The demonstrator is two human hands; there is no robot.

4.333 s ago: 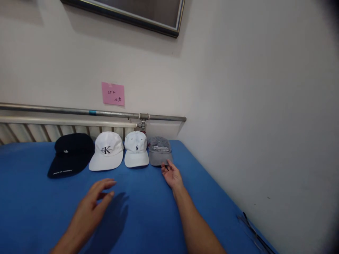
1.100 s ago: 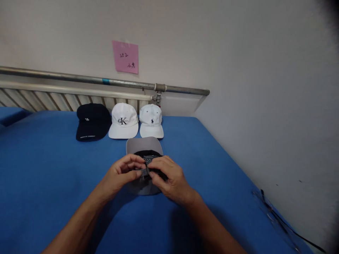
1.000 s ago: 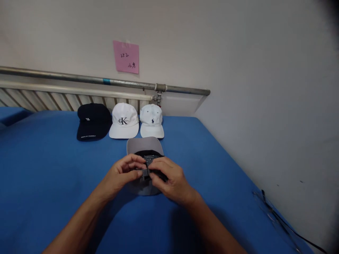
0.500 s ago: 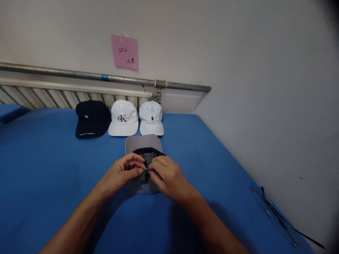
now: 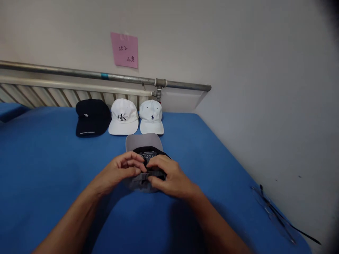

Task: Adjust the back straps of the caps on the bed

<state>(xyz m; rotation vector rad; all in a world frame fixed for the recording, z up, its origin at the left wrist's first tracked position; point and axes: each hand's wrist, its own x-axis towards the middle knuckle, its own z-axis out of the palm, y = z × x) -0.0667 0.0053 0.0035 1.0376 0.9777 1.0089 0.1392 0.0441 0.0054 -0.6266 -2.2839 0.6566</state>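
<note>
A gray baseball cap lies upside down on the blue sheet, its brim pointing away from me. Its back strap runs across the near side, with a dark opening below it. My left hand pinches the left part of the strap with thumb and curled fingers. My right hand grips the strap's right part near the buckle, thumb below and fingers above. Lettering shows on the dark lining inside the cap. The fingers partly hide the buckle.
Behind the gray cap stand a black cap, a white cap with letters, and a pale cap. Eyeglasses lie at the right edge by the wall. A metal pipe and radiator run along the back; a pink note hangs above.
My right thumb and fingers have spread a little apart, and the hand has shifted slightly right. More of the strap shows between my hands. The gray cap stays almost in place.
</note>
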